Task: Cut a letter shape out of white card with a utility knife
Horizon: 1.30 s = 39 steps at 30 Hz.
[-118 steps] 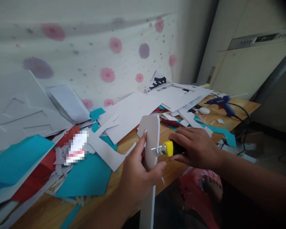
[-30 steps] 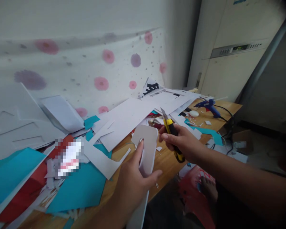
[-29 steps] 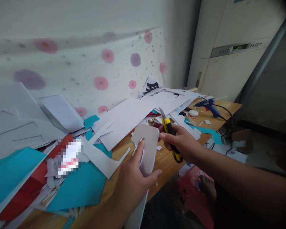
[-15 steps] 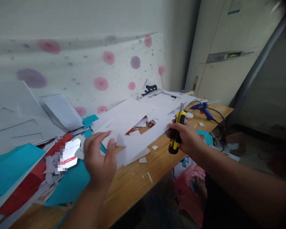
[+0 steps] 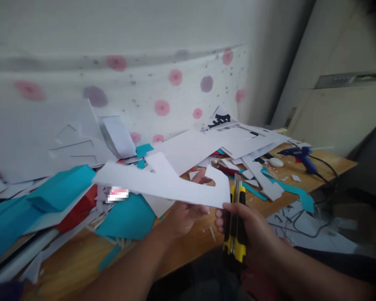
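Observation:
A white piece of cut board with notches in its upper edge is lifted over the table. My left hand is round its lower edge, with fingers behind the board showing through a notch and the thumb below. My right hand is closed round a yellow and black utility knife, its blade out and pointing up. The right thumb touches the board's right corner.
Teal sheets and white and red scraps lie at left. More white cut board covers the back of the wooden table. A blue glue gun with a black cable lies at right, near a white oval object.
The white board piece is lifted and separate from the other board. My left hand has moved right and under it. The knife stays in my right hand; the view has swung left.

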Each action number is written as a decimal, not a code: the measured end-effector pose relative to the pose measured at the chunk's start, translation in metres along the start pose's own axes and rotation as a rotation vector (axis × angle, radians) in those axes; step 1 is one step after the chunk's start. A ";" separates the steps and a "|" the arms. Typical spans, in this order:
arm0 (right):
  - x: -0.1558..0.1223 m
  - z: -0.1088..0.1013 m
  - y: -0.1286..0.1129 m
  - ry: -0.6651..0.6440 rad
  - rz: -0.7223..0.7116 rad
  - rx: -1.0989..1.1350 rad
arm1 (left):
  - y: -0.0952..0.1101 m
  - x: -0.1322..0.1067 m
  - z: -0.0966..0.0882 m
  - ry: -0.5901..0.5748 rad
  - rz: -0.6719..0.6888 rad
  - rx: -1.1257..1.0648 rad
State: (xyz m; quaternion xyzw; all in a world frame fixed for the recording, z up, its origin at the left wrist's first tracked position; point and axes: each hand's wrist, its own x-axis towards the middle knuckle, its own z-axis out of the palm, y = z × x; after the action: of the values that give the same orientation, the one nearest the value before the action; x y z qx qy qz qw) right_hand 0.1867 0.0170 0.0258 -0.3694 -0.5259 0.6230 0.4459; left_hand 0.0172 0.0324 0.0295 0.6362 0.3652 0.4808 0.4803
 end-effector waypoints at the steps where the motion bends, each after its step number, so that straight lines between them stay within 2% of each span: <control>1: -0.002 0.004 0.002 -0.005 0.117 0.084 | 0.001 0.000 -0.002 0.013 0.007 -0.033; 3: -0.003 0.009 0.004 -0.004 0.282 0.183 | 0.002 -0.001 -0.006 0.071 0.060 -0.074; 5: -0.001 0.006 0.002 0.052 0.264 0.106 | 0.002 0.000 -0.008 0.165 0.130 -0.078; 7: 0.003 -0.005 -0.005 0.160 0.113 -0.066 | 0.004 0.001 -0.009 0.249 0.154 -0.046; 9: 0.007 -0.021 -0.017 0.187 -0.145 -0.345 | 0.007 0.002 -0.009 0.272 0.124 0.019; 11: 0.009 -0.037 -0.031 0.079 -0.404 -0.720 | 0.010 0.002 -0.007 0.222 0.061 0.061; 13: 0.010 -0.048 -0.042 -0.053 -0.569 -1.056 | 0.012 0.002 -0.004 0.126 -0.017 0.051; 15: 0.011 -0.054 -0.047 -0.119 -0.624 -1.262 | 0.011 0.001 -0.001 0.024 -0.089 0.022; 17: 0.012 -0.056 -0.046 -0.144 -0.616 -1.361 | 0.007 0.000 0.001 -0.061 -0.132 -0.017; 22: 0.016 -0.054 -0.044 -0.229 -0.569 -1.396 | -0.003 0.001 0.003 -0.167 -0.176 -0.185; 28: 0.015 -0.048 -0.049 -0.324 -0.561 -1.318 | 0.001 0.002 0.005 -0.259 -0.222 -0.280; 34: 0.015 -0.048 -0.052 -0.307 -0.553 -1.345 | -0.002 -0.001 0.003 -0.285 -0.194 -0.328; 39: 0.016 -0.050 -0.051 -0.267 -0.601 -1.376 | -0.005 -0.003 0.002 -0.297 -0.188 -0.326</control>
State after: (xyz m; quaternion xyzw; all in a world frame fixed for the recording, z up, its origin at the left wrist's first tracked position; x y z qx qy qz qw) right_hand 0.2367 0.0507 0.0677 -0.3263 -0.9231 0.0458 0.1981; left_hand 0.0188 0.0308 0.0238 0.5772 0.2655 0.3879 0.6677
